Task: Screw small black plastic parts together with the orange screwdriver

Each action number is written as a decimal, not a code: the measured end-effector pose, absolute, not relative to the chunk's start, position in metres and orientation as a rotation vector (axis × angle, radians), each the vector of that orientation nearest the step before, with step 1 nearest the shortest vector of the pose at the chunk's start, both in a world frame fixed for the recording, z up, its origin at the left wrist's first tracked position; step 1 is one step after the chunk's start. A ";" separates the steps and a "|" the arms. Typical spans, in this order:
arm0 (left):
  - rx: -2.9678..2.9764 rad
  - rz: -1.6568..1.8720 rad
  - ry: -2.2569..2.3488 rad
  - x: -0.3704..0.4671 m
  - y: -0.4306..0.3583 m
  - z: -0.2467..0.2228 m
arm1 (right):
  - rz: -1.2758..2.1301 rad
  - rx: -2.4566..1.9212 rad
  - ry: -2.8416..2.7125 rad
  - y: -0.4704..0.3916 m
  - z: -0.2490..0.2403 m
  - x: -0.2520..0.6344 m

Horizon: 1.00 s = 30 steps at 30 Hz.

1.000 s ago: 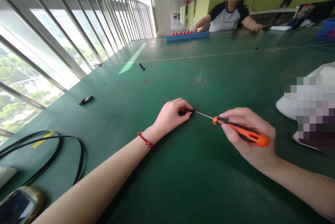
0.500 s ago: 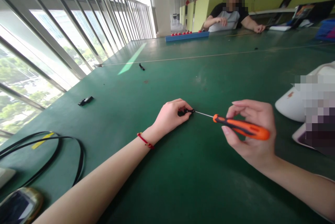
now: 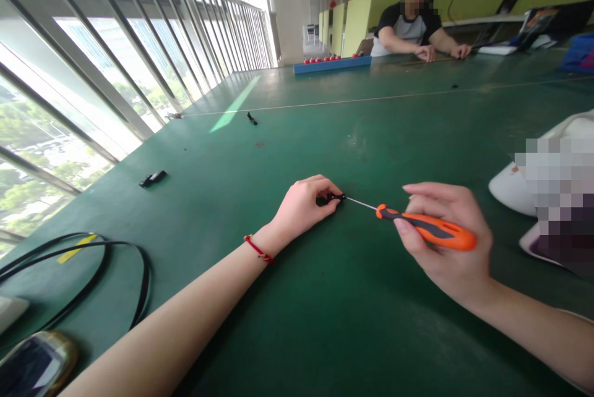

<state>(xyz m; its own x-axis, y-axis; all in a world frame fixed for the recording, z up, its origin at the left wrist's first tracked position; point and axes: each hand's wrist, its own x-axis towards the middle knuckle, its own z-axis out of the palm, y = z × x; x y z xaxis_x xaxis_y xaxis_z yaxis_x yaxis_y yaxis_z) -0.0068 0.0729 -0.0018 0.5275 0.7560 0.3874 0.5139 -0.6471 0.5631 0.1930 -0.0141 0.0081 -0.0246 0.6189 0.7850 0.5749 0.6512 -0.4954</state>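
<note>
My left hand [image 3: 306, 199], with a red cord bracelet [image 3: 260, 249] at the wrist, pinches a small black part [image 3: 335, 197] down at the table surface. The fingers cover much of that part, so its kind cannot be made out. In my right hand [image 3: 450, 242] lies a screwdriver [image 3: 431, 230] with an orange and dark grey handle. Its thin metal shaft points left, and the tip meets the black part's right end. Thumb and fingers rest around the handle, the upper fingers raised slightly off it.
On the green table [image 3: 278, 323] a black piece [image 3: 153, 179] lies left and a smaller one [image 3: 252, 118] farther back. A black cable [image 3: 146, 273] and a phone [image 3: 37, 363] are at lower left. Behind stands a blue strip with red knobs [image 3: 331, 65]; a person [image 3: 408, 29] sits beyond.
The fingers of my right hand have shifted around the screwdriver handle, which has turned about its axis. My left hand stays put. The person opposite has lowered one hand to the table.
</note>
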 end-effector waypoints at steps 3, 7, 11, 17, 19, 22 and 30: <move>2.389 0.876 1.050 -0.007 0.073 -0.002 | 0.104 -0.884 -1.624 -0.013 0.009 0.193; 2.383 0.878 1.049 -0.007 0.073 -0.001 | 0.110 -0.986 -1.789 -0.014 0.010 0.193; 2.389 0.878 1.043 -0.007 0.074 -0.002 | 0.101 -0.925 -1.629 -0.014 0.008 0.193; 2.390 0.875 1.044 -0.007 0.073 -0.002 | 0.103 -0.987 -1.767 -0.014 0.009 0.195; 2.389 0.873 1.046 -0.007 0.073 -0.002 | 0.058 -0.999 -1.728 -0.015 0.008 0.195; 2.389 0.873 1.050 -0.007 0.073 -0.002 | 0.116 -0.936 -1.611 -0.014 0.007 0.195; 2.394 0.873 1.045 -0.007 0.072 -0.002 | 0.054 -0.922 -1.682 -0.014 0.007 0.195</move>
<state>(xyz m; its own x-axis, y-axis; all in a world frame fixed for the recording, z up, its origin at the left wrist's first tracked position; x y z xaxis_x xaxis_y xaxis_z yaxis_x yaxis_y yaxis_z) -0.0069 0.0724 -0.0019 0.5290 0.7552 0.3871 0.5155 -0.6483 0.5603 0.1946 -0.0138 0.0073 -0.0314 0.5915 0.8057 0.5386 0.6891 -0.4849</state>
